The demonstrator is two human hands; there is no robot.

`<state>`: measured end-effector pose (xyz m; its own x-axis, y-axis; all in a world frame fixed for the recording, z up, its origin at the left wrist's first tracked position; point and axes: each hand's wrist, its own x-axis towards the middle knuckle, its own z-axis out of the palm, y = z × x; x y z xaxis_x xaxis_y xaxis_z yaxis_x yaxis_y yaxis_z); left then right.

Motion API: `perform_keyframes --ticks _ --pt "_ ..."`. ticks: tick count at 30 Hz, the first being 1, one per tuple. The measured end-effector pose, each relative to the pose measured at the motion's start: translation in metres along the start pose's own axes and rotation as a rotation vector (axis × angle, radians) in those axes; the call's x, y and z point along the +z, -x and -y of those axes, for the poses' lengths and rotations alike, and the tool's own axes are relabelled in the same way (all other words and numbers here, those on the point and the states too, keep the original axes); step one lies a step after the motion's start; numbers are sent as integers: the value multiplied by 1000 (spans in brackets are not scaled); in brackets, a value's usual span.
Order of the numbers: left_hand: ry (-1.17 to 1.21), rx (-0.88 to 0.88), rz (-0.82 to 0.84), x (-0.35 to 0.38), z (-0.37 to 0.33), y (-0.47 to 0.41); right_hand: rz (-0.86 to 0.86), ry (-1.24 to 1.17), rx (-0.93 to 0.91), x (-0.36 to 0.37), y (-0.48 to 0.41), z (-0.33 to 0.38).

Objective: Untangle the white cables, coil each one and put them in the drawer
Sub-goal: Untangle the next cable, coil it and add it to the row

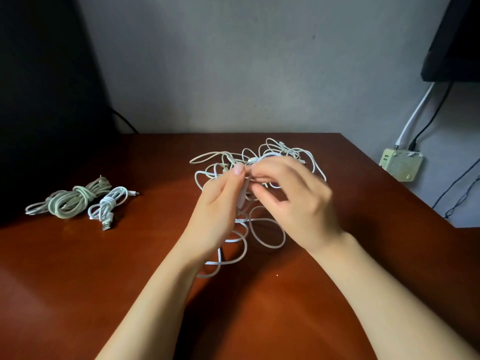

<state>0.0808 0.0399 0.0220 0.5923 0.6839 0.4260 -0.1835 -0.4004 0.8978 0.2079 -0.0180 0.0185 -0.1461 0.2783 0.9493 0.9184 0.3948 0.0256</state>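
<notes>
Near edge: both bare forearms enter from the bottom, cut off by the frame, over a reddish-brown wooden table (78, 281).

Mid table: left hand (218, 203) has its fingers curled, thumb up, and pinches one strand of the tangle of thin white cables (255, 159). That strand runs down from the hand into loose loops lying on the table. Right hand (298, 201) is motion-blurred, with bent fingers meeting the same knot just beside the left thumb. It appears to pinch a strand, but the exact contact is hard to make out. The hands cover the tangle's middle, and loops spread out on its near and far sides. Small plugs show at the far side, type unreadable.

Left, well apart from the tangle: a thick greyish-white coiled cable bundle (70, 201) touches a smaller white coiled cable bundle (107, 206), which has a USB plug at its near end.

Far: a dark unlit mass (39, 100) on the left, identity unclear. Grey wall (233, 74). On the right, a pale plastic box with wires (400, 165).
</notes>
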Motion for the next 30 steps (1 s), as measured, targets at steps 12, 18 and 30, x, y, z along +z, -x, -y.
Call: perform_keyframes --ticks 12,18,30 --pt "363 -7 -113 -23 8 -10 16 -90 393 -4 -3 -4" --pt "679 -73 -73 -25 4 -9 310 -326 464 8 11 -8" --pt "431 -122 -105 -12 3 -6 65 -245 15 9 4 6"
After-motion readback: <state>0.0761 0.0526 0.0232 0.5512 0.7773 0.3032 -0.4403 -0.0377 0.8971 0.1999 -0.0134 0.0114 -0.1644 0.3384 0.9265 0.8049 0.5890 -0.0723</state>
